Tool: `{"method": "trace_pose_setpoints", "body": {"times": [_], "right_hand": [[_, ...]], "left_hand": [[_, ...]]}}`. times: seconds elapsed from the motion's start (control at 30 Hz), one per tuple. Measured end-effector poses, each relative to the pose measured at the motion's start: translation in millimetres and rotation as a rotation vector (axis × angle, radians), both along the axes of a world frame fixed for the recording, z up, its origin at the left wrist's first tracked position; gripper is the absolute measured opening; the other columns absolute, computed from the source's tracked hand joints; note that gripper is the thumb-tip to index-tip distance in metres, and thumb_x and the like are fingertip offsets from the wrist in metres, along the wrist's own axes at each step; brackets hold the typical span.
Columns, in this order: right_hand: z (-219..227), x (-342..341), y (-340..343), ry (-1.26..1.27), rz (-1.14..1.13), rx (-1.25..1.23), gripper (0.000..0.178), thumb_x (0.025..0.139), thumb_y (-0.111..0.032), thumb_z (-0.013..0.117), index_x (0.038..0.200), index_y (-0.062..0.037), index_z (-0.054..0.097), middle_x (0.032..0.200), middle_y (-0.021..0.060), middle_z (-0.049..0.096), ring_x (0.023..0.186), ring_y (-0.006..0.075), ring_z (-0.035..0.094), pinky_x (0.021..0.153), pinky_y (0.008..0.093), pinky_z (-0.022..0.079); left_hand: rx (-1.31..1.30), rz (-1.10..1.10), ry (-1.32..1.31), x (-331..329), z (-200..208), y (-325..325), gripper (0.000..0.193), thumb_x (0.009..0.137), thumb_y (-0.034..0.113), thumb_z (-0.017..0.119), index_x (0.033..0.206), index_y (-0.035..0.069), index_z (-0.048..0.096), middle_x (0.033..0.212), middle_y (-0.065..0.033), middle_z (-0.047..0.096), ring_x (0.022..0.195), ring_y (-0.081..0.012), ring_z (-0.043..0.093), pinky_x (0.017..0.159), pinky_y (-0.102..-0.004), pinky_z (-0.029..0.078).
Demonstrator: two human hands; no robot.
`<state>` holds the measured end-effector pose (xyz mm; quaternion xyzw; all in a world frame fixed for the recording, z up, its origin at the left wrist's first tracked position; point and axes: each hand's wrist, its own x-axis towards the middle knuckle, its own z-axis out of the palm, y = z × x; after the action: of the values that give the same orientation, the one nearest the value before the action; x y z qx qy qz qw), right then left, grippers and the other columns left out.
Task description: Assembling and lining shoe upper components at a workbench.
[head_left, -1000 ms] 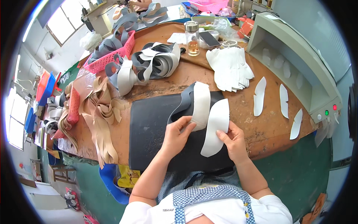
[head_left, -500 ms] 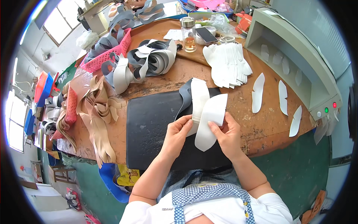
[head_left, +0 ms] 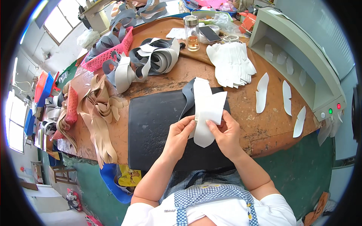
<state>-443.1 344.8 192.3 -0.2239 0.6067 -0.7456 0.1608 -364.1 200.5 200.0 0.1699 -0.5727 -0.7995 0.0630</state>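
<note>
Both hands at centre of frame, close together over a black mat (head_left: 149,132). Left hand (head_left: 178,136): thumb and forefinger pinched, tips meeting at the lower left edge of a grey-and-white strip (head_left: 202,88); other fingers curled in. Right hand (head_left: 227,132): partly closed, thumb flat on the face of a white piece (head_left: 206,130), fingers behind its right edge.

White piece lies at centre, slightly tilted, overlapping the lower part of the strip — the strip's pale face shows above it, its grey length curving down on the left. Whether the two are joined, cannot tell.

Upper right of centre: a fanned stack of white pieces (head_left: 232,64) on the brown table (head_left: 247,130). Right of that, three notched white pieces (head_left: 262,93) laid out singly, near a pale grey machine (head_left: 298,56) with green and red lights lit. Top centre: lidded glass jar (head_left: 192,39), amber liquid low inside; dark phone (head_left: 210,34) just beside. Upper left: coiled grey strips (head_left: 163,58) and a pink basket (head_left: 122,48). Left: tan strips (head_left: 98,126), heaped and trailing.
</note>
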Motion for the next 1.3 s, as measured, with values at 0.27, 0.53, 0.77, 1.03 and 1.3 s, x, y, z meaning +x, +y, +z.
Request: {"method": "trace_pose_setpoints", "body": {"times": [0.27,0.53,0.77,1.03,1.3], "right_hand": [[-4,1,-2,0.089,-0.021,0.054,0.026,0.091,0.000,0.062,0.115,0.0017,0.056,0.102,0.0053,0.065,0.091,0.0095,0.063,0.078,0.0245,0.053],[6,4,-4,0.057,-0.013,0.072,0.022,0.091,-0.003,0.063,0.112,0.0021,0.058,0.095,0.0036,0.065,0.082,0.0083,0.064,0.072,0.0228,0.054],[18,-21,5,-0.113,0.128,0.153,0.015,0.093,-0.013,0.064,0.097,0.0008,0.065,0.083,0.0016,0.067,0.070,0.0056,0.062,0.061,0.0215,0.053],[3,-17,1,-0.185,0.180,0.064,0.012,0.090,-0.003,0.064,0.101,0.0009,0.063,0.091,0.0056,0.069,0.080,0.0110,0.067,0.067,0.0265,0.058],[3,-13,-3,-0.127,0.139,0.080,0.012,0.090,-0.004,0.064,0.101,0.0013,0.062,0.089,0.0052,0.067,0.076,0.0101,0.067,0.063,0.0260,0.058]], "left_hand": [[0.014,0.004,0.003,2,-1,-1,0.031,0.100,0.014,0.052,0.123,-0.006,0.058,0.107,-0.0074,0.067,0.096,-0.0105,0.061,0.087,-0.0241,0.048],[-0.067,0.035,0.007,5,-2,-1,0.030,0.097,0.015,0.058,0.117,-0.007,0.062,0.098,-0.0061,0.069,0.088,-0.0088,0.062,0.080,-0.0224,0.049],[-0.008,0.037,-0.020,12,-6,-7,0.031,0.096,0.014,0.059,0.117,-0.008,0.062,0.100,-0.0073,0.069,0.088,-0.0104,0.063,0.081,-0.0235,0.049],[-0.014,0.064,-0.024,15,-10,-13,0.030,0.095,0.016,0.060,0.116,-0.005,0.063,0.094,-0.0016,0.068,0.079,-0.0036,0.057,0.066,-0.0166,0.040],[0.001,0.119,-0.027,18,-7,-11,0.029,0.094,0.016,0.063,0.114,-0.005,0.064,0.090,-0.0002,0.068,0.073,-0.0031,0.057,0.063,-0.0163,0.040]]}}
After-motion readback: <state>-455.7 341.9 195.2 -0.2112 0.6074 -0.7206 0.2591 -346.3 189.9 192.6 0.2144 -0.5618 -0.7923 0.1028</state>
